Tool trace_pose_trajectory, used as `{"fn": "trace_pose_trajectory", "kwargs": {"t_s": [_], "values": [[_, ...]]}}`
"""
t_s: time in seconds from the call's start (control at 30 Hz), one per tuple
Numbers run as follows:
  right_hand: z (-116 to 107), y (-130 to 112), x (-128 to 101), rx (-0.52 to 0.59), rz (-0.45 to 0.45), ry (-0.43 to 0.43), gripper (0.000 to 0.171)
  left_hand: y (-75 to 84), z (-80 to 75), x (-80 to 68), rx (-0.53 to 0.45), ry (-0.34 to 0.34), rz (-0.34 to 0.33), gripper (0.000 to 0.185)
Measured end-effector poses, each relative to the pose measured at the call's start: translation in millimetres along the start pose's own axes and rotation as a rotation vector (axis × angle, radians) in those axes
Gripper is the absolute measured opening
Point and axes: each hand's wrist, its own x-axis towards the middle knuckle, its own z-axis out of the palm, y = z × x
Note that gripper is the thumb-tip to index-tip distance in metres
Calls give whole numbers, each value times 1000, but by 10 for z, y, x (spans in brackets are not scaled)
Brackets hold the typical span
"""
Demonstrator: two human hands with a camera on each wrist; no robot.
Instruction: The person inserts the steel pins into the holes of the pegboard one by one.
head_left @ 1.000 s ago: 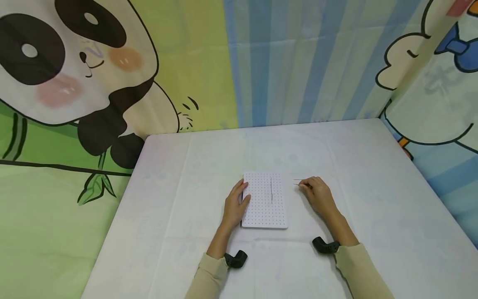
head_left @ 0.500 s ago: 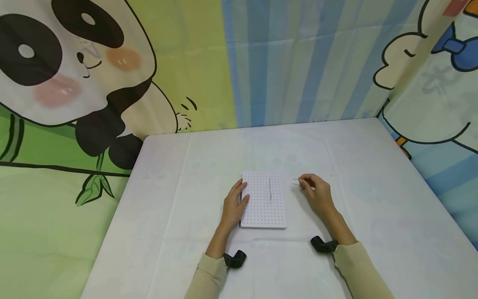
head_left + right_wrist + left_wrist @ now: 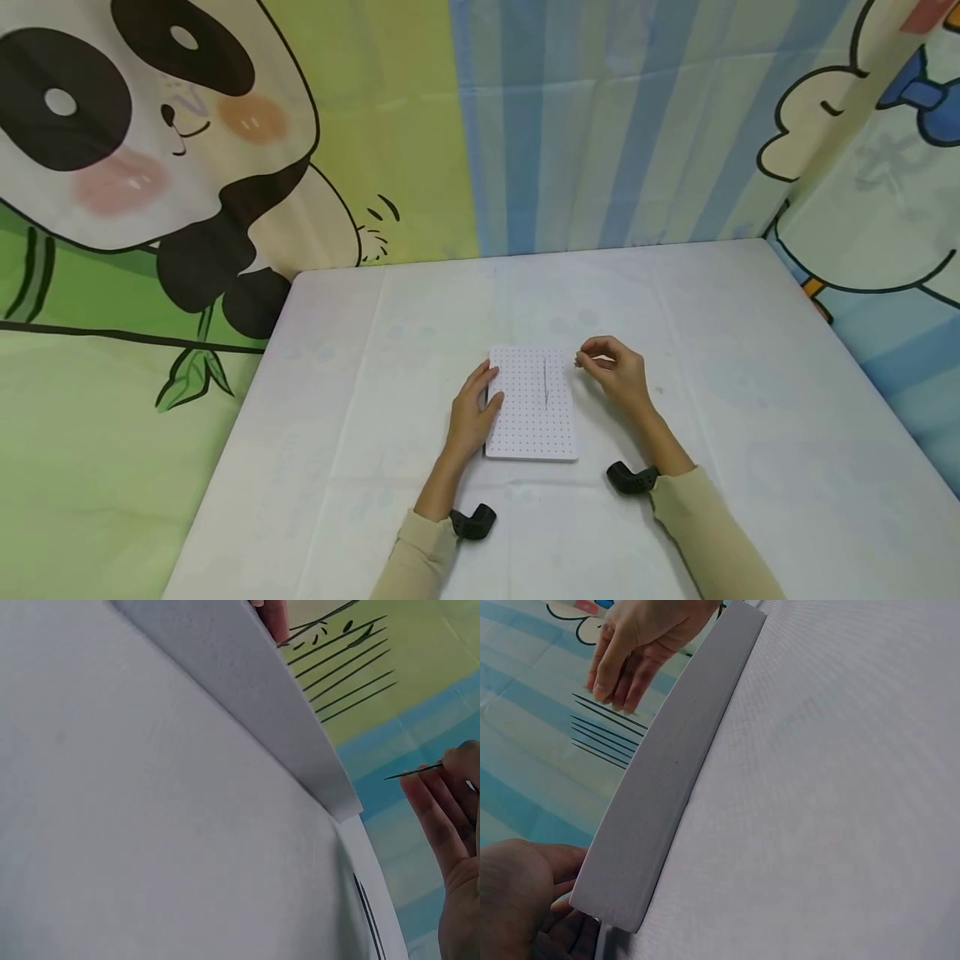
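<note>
Right hand point(image 3: 617, 372) just lifted off the counter point(image 3: 750, 433), now pinching a thin needle point(image 3: 412, 773) beside the dotted foam board point(image 3: 532, 404). Left hand point(image 3: 471, 412) resting flat on the board's left edge, steadying it.

Left hand point(image 3: 471, 414) lies low and flat, palm down, fingers straight and together, pointing to about 12 o'clock, thumb tucked toward 1 o'clock. Left forearm runs back to 7 o'clock, beige sleeve point(image 3: 416, 557) up to the wrist, black wrist camera mount point(image 3: 472, 522) on the inner side.

Right hand point(image 3: 615, 372) is raised a bit, fingers curled, thumb and forefinger pinched together at the tip, aimed at about 10 o'clock. In the right wrist view the fingertips point(image 3: 459, 761) close on something thin. Right forearm runs back to 5 o'clock, same beige sleeve point(image 3: 705, 542), black mount point(image 3: 632, 478) at the wrist. Hands are apart, not touching.
</note>
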Motion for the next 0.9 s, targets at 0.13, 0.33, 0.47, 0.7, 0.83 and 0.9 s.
{"fn": "trace_pose_trajectory", "kwargs": {"t_s": [0.13,0.33,0.47,0.7,0.83,0.9], "values": [[115,-86,69,-3,-4,-29,15,6,6,-5,1,3,1,43],[242,-60,112,5,-34,-66,15,19,15,-5,2,-7,-8,43],[282,-45,111,6,-34,-76,14,14,23,-8,10,-10,-3,43],[336,-5,100,3,-15,-114,12,2,8,-5,19,-2,6,43],[358,2,103,-10,-16,-121,13,-9,-1,-1,22,-4,5,43],[369,-5,104,-25,-15,-127,12,-14,-3,0,20,-5,2,43]]}}
